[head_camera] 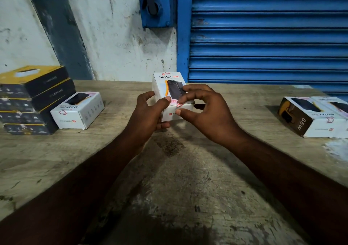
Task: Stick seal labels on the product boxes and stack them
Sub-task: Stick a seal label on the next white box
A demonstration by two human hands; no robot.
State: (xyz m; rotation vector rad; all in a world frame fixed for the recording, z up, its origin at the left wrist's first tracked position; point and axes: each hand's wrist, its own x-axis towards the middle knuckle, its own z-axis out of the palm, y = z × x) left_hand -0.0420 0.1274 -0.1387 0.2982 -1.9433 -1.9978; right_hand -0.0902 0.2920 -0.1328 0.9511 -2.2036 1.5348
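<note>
Both hands are on one box in the middle of the scene: a white Halley 20K box (166, 83), held over the wooden surface (178, 184) with its printed face up and its far end tipped higher. The left hand (150, 112) grips it from the left side, thumb lying across the near part of the top face, fingers curled underneath. The right hand (207, 112) comes in from the right, and its forefinger and thumb pinch the near edge of the box right where a small red seal label (178, 105) wraps over the corner, forefinger on the top face, thumb on the white end flap; the other fingers are curled loosely above the box. Over on the left, a stack of black-and-yellow boxes (32, 99) sits near the far edge of the surface, and just beside it on its right lies a white box (79, 111), flat, with a red label showing on its near end. Well apart on the right, a pair of boxes (310, 120) lies side by side, touching, partly cut off by the frame. Behind it all, a blue roller shutter (263, 33).
</note>
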